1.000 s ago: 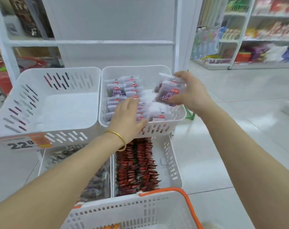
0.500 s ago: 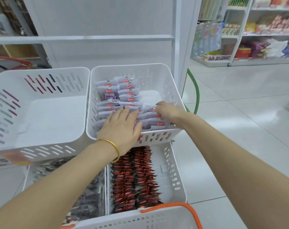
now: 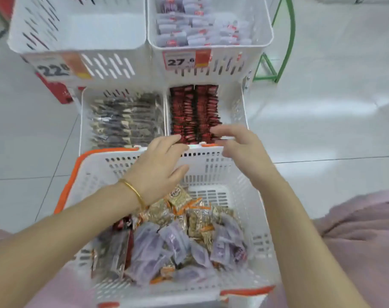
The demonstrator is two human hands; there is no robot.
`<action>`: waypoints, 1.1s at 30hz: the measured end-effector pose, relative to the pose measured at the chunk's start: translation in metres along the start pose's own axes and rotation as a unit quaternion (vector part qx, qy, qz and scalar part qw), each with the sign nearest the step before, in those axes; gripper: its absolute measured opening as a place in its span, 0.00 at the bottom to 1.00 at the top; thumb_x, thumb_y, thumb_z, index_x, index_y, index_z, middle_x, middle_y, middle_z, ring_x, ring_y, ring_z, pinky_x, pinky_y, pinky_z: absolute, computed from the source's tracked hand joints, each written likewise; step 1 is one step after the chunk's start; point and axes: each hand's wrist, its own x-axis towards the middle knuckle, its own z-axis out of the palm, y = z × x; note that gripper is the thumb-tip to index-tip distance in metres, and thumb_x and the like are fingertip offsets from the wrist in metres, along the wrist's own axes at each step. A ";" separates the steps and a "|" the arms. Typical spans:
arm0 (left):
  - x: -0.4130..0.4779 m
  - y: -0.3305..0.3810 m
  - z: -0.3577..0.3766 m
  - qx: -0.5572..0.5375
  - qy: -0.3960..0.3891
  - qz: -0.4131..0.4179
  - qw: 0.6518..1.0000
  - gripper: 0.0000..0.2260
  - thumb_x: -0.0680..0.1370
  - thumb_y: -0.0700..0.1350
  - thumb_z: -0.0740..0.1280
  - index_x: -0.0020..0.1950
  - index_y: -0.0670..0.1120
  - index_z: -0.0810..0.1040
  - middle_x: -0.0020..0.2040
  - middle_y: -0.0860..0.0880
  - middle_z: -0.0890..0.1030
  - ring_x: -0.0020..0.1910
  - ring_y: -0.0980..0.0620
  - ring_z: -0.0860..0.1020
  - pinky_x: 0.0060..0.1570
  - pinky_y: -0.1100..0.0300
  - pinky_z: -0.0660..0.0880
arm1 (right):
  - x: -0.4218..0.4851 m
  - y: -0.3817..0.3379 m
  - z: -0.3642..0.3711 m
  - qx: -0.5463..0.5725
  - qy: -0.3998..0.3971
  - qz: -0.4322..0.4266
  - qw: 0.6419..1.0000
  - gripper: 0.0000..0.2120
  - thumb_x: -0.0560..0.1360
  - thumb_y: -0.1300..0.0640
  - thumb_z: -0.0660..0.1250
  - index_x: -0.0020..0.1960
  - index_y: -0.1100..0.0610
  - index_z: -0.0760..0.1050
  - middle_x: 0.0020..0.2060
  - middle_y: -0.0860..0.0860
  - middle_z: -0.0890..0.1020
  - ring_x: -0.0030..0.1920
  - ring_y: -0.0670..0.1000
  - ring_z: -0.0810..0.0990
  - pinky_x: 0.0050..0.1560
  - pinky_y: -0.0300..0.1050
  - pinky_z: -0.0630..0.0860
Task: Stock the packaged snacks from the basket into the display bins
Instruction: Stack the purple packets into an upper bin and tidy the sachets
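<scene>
Half a second ago both our hands were settling pale packets [image 3: 202, 32] in the far right bin [image 3: 231, 61]. Now our left hand [image 3: 158, 165] and right hand [image 3: 240, 147] hang empty, fingers loosely spread, over the far rim of the orange-rimmed basket [image 3: 205, 162], so we judge that batch placed and another grab due. Purple packets [image 3: 149, 250] lie heaped in the basket, partly under our forearms; the far bins are cut off at the top, and the packet print is unreadable.

Both hands reach forward, empty; left [image 3: 159, 165] fingers relaxed; right [image 3: 240, 147] fingers spread.
</scene>
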 end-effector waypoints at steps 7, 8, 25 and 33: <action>-0.057 0.001 0.046 0.019 -0.101 -0.011 0.995 0.20 0.80 0.51 0.58 0.71 0.47 0.66 0.75 0.46 0.60 0.73 0.46 0.55 0.71 0.53 0.55 | -0.052 0.110 0.024 -0.302 -0.154 0.129 0.932 0.19 0.75 0.69 0.60 0.63 0.58 0.75 0.65 0.52 0.74 0.65 0.52 0.71 0.63 0.44 0.67; -0.059 0.002 0.048 0.017 -0.102 -0.009 0.995 0.20 0.80 0.50 0.59 0.71 0.48 0.65 0.75 0.46 0.59 0.73 0.47 0.55 0.71 0.55 0.53 | -0.053 0.123 0.028 -0.338 -0.184 0.140 0.912 0.19 0.75 0.66 0.63 0.64 0.57 0.74 0.67 0.53 0.72 0.66 0.53 0.70 0.65 0.45 0.67; -0.052 0.008 0.061 -0.014 -0.153 -0.029 0.988 0.20 0.80 0.50 0.58 0.72 0.50 0.62 0.75 0.49 0.55 0.74 0.50 0.51 0.71 0.56 0.51 | -0.070 0.197 0.029 -0.327 -0.184 0.223 0.900 0.20 0.79 0.65 0.59 0.69 0.57 0.69 0.64 0.52 0.77 0.59 0.52 0.76 0.48 0.43 0.75; -0.036 0.022 0.053 -0.132 -0.144 -0.041 0.980 0.32 0.76 0.54 0.66 0.75 0.49 0.57 0.73 0.50 0.60 0.71 0.52 0.60 0.68 0.60 0.58 | -0.058 0.075 0.008 -0.077 -0.193 0.125 0.970 0.13 0.76 0.61 0.67 0.59 0.51 0.76 0.57 0.48 0.78 0.53 0.45 0.78 0.47 0.34 0.75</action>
